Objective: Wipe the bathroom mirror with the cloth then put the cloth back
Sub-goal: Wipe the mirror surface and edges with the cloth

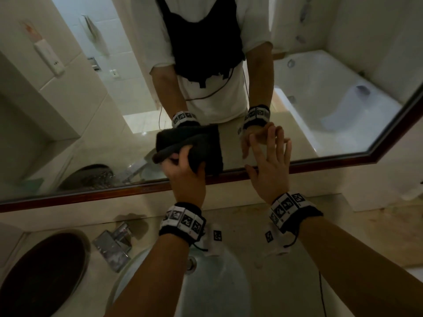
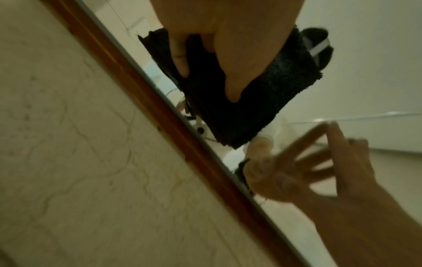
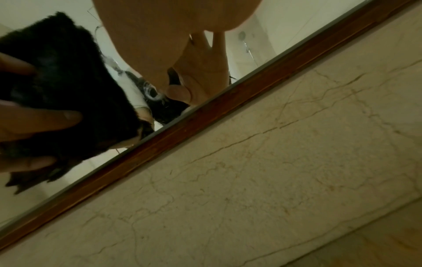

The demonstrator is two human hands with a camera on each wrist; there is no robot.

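A dark cloth (image 1: 203, 145) is pressed flat on the mirror (image 1: 320, 99), just above its brown wooden frame (image 1: 91, 193). My left hand (image 1: 180, 159) holds the cloth against the glass, with a fold bunched over the fingers. The left wrist view shows the fingers (image 2: 230, 72) lying on the cloth (image 2: 239, 112). To the right, my right hand (image 1: 267, 152) is open with fingers spread, its tips touching the glass near the lower edge. The right wrist view has the cloth (image 3: 68, 81) at the left and the right hand (image 3: 160, 45) at the top, reflected in the glass.
Below the mirror runs a marble backsplash (image 3: 274, 162) and counter. A chrome faucet (image 1: 114, 245) stands over a glass basin (image 1: 206, 289) under my forearms. A dark round object (image 1: 43, 277) sits at the lower left. The mirror reflects a bathtub on the right.
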